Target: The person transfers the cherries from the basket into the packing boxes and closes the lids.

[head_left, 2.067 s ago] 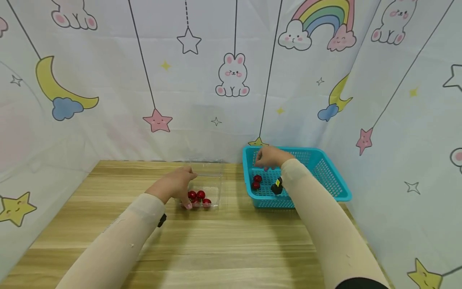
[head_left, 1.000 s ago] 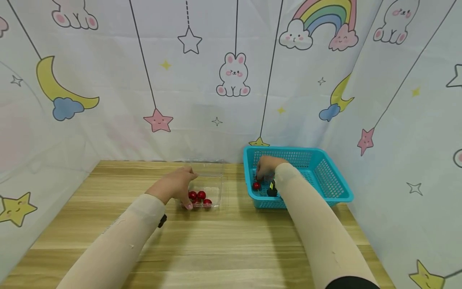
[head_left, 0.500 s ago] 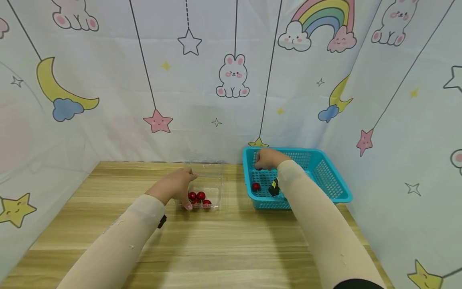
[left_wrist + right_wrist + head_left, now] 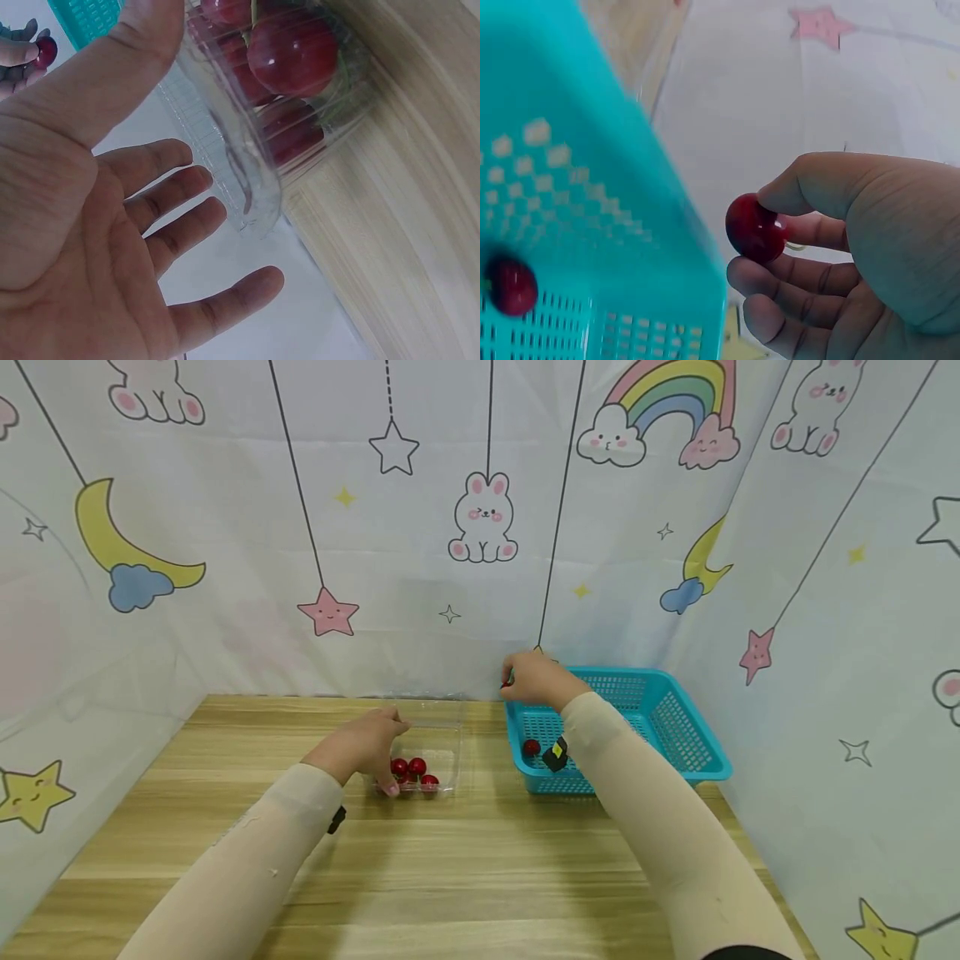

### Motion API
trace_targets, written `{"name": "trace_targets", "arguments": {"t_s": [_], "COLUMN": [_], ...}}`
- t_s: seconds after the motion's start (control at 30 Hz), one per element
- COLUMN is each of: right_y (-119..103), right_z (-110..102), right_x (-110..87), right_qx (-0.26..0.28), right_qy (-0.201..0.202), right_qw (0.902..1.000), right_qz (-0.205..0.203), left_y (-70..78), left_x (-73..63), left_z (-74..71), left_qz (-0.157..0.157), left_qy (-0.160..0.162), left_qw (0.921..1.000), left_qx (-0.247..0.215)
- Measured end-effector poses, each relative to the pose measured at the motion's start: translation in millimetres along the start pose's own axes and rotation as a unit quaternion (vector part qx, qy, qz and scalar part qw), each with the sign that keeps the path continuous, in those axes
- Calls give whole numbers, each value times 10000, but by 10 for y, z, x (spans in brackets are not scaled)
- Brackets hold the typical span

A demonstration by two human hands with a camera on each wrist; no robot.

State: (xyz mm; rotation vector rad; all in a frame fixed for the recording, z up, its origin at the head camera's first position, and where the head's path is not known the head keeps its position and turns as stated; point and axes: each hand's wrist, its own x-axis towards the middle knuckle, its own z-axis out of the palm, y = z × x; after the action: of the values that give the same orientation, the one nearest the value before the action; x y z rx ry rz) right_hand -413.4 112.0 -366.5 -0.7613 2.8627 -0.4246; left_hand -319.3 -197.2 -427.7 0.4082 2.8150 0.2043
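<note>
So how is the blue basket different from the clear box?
The blue basket has opaque, slotted walls; the clear box is see-through. The blue basket is larger than the clear box. The blue basket shows one cherry, the clear box several cherries. Both sit on the table.

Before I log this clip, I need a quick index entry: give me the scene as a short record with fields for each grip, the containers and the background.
Right grip: pinches a cherry by the turquoise basket
Left grip: fingers spread beside the clear box; contact unclear
Clear box: open, at least four cherries inside
Turquoise basket: one cherry visible; right arm hides part
Surface: wood-grain table
Backdrop: pale, printed with stars, moons, rabbits
</note>
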Motion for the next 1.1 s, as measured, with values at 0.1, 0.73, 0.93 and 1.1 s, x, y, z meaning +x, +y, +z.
{"name": "trace_targets", "arguments": {"t_s": [0.1, 0.73, 0.93, 1.1], "right_y": [-174, -896, -933, -934], "right_z": [70, 861, 1041, 1081], "right_x": [3, 90, 116, 107], "right_qx": [74, -958, -1545, -1640], "right_qy": [-73, -946, -905, -885], "right_qw": [9998, 9752, 9659, 9646], "right_qz": [-177, -1757, -1870, -1864], "left_y": [8, -14, -35, -30], "left_x": [-18, 19, 31, 20], "left_z": [-7, -8, 2, -11], "left_qz": [0, -16, 6, 29], "left_qy": [-20, -85, -76, -83], "left_qw": [10000, 10000, 10000, 10000], "left_qx": [-32, -7, -54, -39]}}
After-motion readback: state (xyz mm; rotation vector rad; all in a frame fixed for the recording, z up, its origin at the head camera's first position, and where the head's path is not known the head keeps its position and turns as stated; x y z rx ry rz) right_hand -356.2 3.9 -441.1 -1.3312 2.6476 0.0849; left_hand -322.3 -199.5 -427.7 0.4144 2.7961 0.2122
